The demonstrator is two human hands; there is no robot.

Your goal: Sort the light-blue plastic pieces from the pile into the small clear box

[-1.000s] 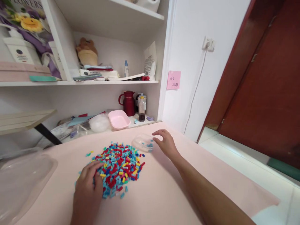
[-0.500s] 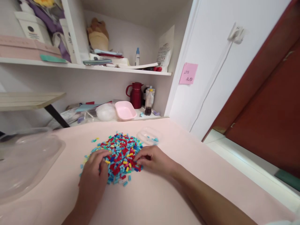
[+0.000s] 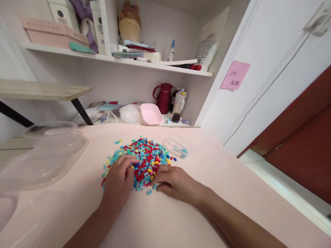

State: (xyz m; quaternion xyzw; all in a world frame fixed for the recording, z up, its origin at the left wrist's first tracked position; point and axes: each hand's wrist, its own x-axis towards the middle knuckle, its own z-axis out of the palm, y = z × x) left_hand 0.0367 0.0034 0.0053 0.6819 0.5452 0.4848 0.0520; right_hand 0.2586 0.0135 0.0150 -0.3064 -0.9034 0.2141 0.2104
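A heap of small plastic building bricks [image 3: 148, 151], mostly light blue and red with some yellow and green, lies on the pink tabletop [image 3: 155, 220]. Over its left side rests my left hand [image 3: 119, 175], fingers bent and thumb apart from the index finger, with nothing visible in it. At the heap's front right edge, my right hand [image 3: 177, 181] touches the bricks with curved fingers, thumb and index apart; I see no brick held there. A loose light blue brick [image 3: 149, 192] sits in front of the heap. Behind my right hand stands a small clear container [image 3: 170, 139] with several blue bricks inside.
Large clear plastic lids or trays [image 3: 62, 162] lie at the left, below a wooden stand [image 3: 46, 90]. Along the back are a pink dish [image 3: 151, 115], a red jug [image 3: 163, 100] and a bottle of dark liquid [image 3: 178, 108]. A shelf [image 3: 155, 65] runs above them.
The camera view has turned, so the scene sits higher and to the right. My right hand has moved toward the front edge of the heap; my left hand stays about where it was on it.
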